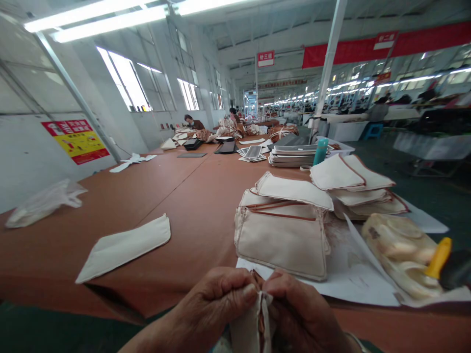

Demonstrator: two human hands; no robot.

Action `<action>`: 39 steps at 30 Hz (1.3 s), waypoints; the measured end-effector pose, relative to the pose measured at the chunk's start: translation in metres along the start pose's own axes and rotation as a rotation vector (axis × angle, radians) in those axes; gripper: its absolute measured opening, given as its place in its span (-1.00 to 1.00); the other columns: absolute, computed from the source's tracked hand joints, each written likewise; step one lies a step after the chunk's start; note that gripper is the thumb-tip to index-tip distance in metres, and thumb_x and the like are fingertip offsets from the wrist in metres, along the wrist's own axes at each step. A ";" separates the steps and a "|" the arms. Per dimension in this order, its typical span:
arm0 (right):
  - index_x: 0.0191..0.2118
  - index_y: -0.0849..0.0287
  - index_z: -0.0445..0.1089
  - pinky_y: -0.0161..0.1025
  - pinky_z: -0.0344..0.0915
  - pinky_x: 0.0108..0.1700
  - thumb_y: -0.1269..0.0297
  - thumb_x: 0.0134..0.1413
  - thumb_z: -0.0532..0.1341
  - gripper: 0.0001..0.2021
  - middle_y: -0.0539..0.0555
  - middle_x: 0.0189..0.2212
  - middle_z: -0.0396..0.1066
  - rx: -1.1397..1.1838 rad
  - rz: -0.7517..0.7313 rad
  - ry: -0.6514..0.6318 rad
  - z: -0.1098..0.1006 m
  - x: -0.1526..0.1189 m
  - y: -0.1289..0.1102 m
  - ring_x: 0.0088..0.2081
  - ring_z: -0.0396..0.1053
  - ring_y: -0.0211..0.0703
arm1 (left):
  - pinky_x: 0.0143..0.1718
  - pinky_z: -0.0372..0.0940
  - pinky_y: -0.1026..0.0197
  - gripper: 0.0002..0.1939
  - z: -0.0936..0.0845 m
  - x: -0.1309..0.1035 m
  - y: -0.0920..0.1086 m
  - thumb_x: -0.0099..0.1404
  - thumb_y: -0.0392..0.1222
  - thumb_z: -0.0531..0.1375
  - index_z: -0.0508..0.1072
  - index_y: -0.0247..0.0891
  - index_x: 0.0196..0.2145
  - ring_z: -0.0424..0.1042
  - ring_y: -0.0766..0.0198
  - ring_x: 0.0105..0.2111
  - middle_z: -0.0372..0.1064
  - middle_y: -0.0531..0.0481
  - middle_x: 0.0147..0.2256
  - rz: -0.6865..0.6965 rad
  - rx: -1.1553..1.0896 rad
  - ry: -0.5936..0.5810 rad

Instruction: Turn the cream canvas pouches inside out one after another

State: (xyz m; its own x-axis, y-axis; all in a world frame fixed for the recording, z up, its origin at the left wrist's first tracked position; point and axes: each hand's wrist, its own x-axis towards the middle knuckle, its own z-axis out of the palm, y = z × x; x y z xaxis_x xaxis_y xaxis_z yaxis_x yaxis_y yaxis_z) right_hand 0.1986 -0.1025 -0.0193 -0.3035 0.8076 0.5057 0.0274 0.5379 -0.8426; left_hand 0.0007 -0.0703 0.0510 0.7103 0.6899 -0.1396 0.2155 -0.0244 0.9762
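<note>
Head camera view has both bare hands low in the middle, in front of the near edge of a brown desk (198,196). Fingers and thumb of the left hand (226,294) are clamped on the top of a folded cream cloth piece (245,326) with brown showing between its layers; the right hand (300,306) pinches the same piece from the other side, close against the left. Just beyond them, a stack of cream pieces (281,242) rests partly on white paper (355,289), with a second pile (349,176) behind it to the right. At the right edge, a cloudy plastic container (401,245) sits by a yellow handle (439,257). One loose cream panel (127,249) lies flat on the left, nearer than a crumpled clear bag (46,203). Farther back, a teal bottle (321,151) stands beside a gray stack (292,156), and a masked person (195,123) is at the far end.
</note>
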 end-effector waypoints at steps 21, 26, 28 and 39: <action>-0.43 0.23 0.35 -0.33 0.03 -0.45 0.26 0.03 0.22 -0.86 -0.02 -0.52 0.19 0.244 0.468 -0.098 -0.019 0.003 0.000 -0.46 0.07 -0.26 | -0.50 -0.02 0.34 -0.61 0.001 0.013 -0.014 0.31 0.12 0.14 0.34 -0.32 -0.37 0.00 0.37 -0.49 0.07 0.10 -0.49 -0.151 -0.066 -0.001; -0.49 0.23 0.34 -0.34 0.04 -0.47 0.41 -0.07 0.14 -0.93 -0.04 -0.58 0.23 0.153 0.510 -0.008 -0.009 0.005 0.014 -0.50 0.09 -0.28 | -0.49 0.02 0.36 -0.66 0.008 0.020 -0.008 0.36 0.02 0.08 0.36 -0.33 -0.39 0.07 0.37 -0.48 0.15 0.09 -0.47 -0.103 0.122 0.051; -0.50 0.23 0.34 -0.36 0.01 -0.49 0.42 -0.08 0.16 -0.94 -0.06 -0.59 0.21 0.168 0.530 -0.005 -0.009 0.004 0.023 -0.51 0.06 -0.31 | -0.49 0.05 0.36 -0.68 0.009 0.024 -0.009 0.37 -0.03 0.08 0.37 -0.33 -0.42 0.11 0.36 -0.47 0.18 0.09 -0.47 -0.086 0.224 0.076; -0.34 0.25 0.33 -0.34 0.00 -0.44 0.11 0.14 0.24 -0.73 -0.07 -0.50 0.15 0.172 0.494 -0.103 -0.027 -0.010 0.032 -0.45 0.03 -0.29 | -0.39 0.12 0.34 -0.73 0.006 0.033 -0.040 0.39 -0.15 0.03 0.33 -0.29 -0.43 0.20 0.34 -0.44 0.25 0.09 -0.47 0.021 0.407 0.168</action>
State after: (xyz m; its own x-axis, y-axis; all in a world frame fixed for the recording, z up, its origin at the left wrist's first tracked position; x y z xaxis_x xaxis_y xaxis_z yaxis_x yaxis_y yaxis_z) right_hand 0.2287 -0.0866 -0.0464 -0.3864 0.9219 0.0273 0.0371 0.0451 -0.9983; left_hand 0.0197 -0.0513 0.0060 0.6055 0.7937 -0.0583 0.4726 -0.2996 0.8288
